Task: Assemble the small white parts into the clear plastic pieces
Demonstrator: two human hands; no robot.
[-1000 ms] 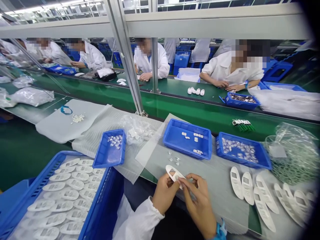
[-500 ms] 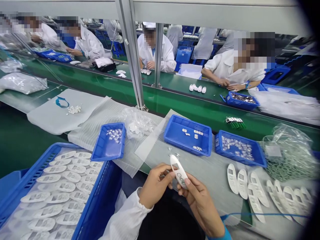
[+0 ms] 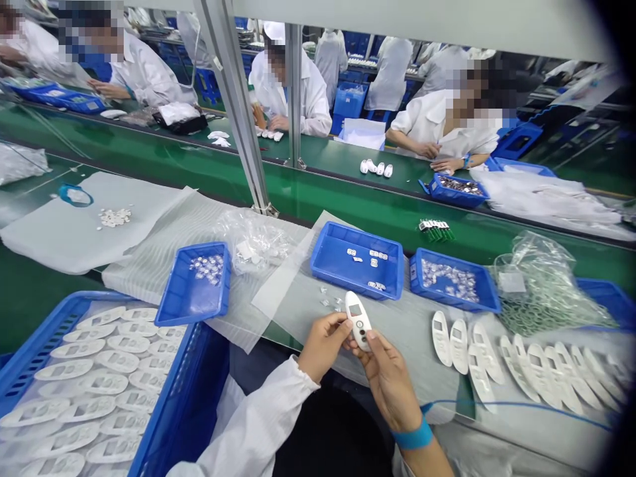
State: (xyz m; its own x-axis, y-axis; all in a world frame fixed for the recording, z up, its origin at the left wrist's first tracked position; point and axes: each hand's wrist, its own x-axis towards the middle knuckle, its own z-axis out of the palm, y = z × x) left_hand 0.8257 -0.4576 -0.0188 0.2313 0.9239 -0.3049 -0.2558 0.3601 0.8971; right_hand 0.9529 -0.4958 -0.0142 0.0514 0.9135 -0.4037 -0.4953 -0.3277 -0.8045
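Both the left hand (image 3: 322, 348) and right hand (image 3: 390, 384) hold one white plastic device casing (image 3: 358, 320) upright in closed fingers (image 3: 373, 344) above the bench (image 3: 412, 338) near its front edge, while many casings fill the blue crate (image 3: 183, 391) and a row of casings (image 3: 536, 368) lies toward the bench's right end.

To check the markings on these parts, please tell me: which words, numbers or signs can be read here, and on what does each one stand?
No word, brand, number or sign can be read clearly.
White plastic device, held by the left hand and right hand: any marking is too small to read.
Label on the clear plastic bag: too blurred to read.
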